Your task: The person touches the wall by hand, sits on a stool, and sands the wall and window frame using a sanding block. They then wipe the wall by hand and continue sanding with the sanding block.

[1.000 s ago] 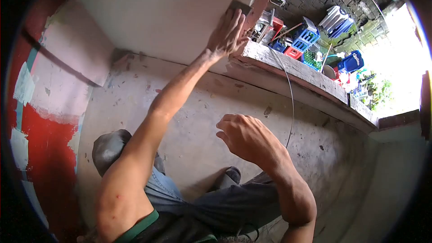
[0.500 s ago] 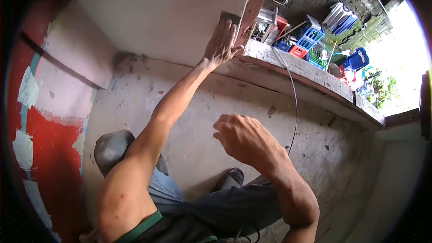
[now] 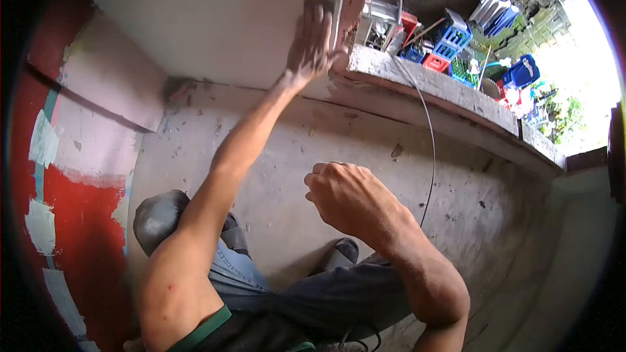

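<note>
My left hand (image 3: pixel 310 49) reaches up, dusty, and lies flat against the pale wall (image 3: pixel 215 19). Under its fingers is a dark rectangular piece that looks like sandpaper (image 3: pixel 319 4), pressed to the wall beside its right-hand edge. The thumb points out toward that edge. Lower down, my right hand (image 3: pixel 349 195) hangs in the air before my body, back of the hand up and fingers curled in. Its palm is hidden, so whether it holds anything does not show.
A rough ledge (image 3: pixel 443 88) runs right from the wall's edge, with a thin cable (image 3: pixel 432 137) hanging over it. Beyond stand blue crates (image 3: pixel 451 40) and other clutter. My shoe (image 3: pixel 347 249) rests on the stained floor. Red-painted wall (image 3: pixel 81 221) stands at left.
My left hand has slid up along the wall with the dark piece beneath it. The right hand stays curled in nearly the same place. The camera view has shifted slightly.
</note>
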